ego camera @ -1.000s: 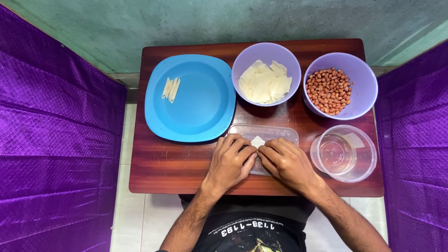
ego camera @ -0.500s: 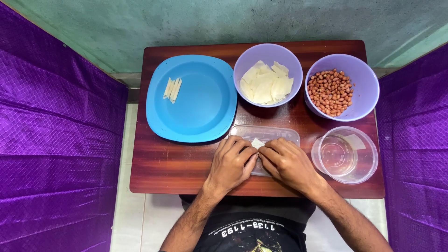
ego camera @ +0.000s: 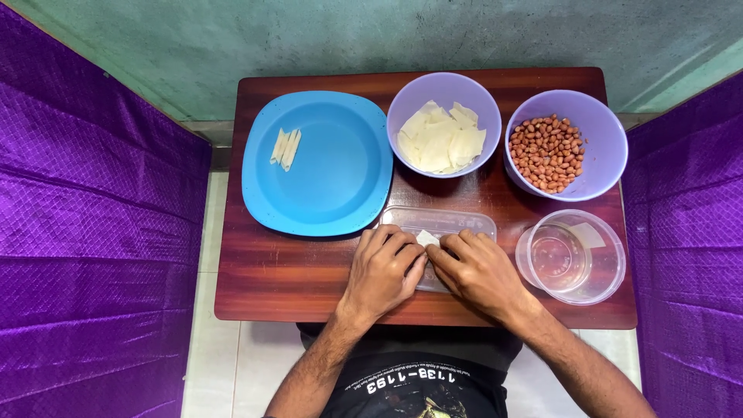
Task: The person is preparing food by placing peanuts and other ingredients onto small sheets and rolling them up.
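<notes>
My left hand [ego camera: 383,271] and my right hand [ego camera: 476,272] meet over a clear plastic lid [ego camera: 449,220] lying flat on the brown table [ego camera: 286,275]. Between the fingertips of both hands sits a small pale wrapper piece [ego camera: 427,238], pinched from either side. Most of the piece is hidden by my fingers. Behind it, a purple bowl [ego camera: 443,89] holds several pale square wrappers [ego camera: 439,139]. To its right, another purple bowl [ego camera: 600,147] holds brown peanuts [ego camera: 548,152].
A blue plate [ego camera: 337,162] at the left carries a few rolled pale sticks [ego camera: 284,147]. A clear round tub of liquid [ego camera: 571,257] stands at the right front. Purple quilted cloth [ego camera: 93,232] flanks the table on both sides.
My hands have barely shifted; the fingers have closed slightly tighter around the pale piece. The view has moved a little.
</notes>
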